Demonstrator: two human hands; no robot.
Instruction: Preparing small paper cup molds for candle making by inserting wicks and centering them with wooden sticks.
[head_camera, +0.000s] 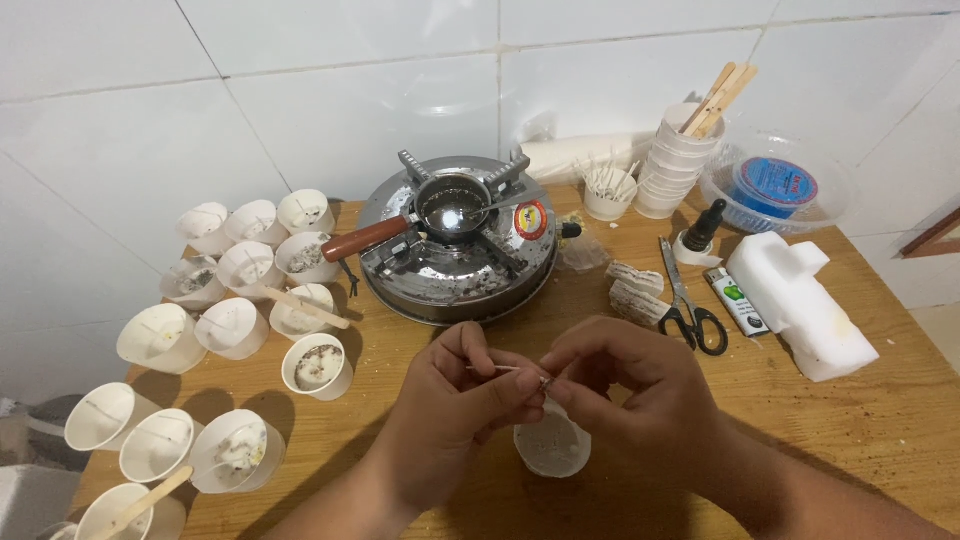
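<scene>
My left hand (452, 405) and my right hand (625, 390) meet at the table's front centre. Together they pinch a thin candle wick (507, 369), which runs sideways between the fingertips and has a small metal tab at its right end. Right under the fingers stands a small white cup (553, 448), partly hidden by both hands. Behind it sits a round steel stove (458, 262) with a small wooden-handled pot (447, 206) on top.
Several white cups (245, 325), some filled and some with wooden sticks, crowd the table's left side. Scissors (686, 300), a lighter (735, 299), a white wax block (800, 302), a dropper bottle (702, 229), stacked cups with sticks (675, 160) and a clear bowl (775, 187) lie at right.
</scene>
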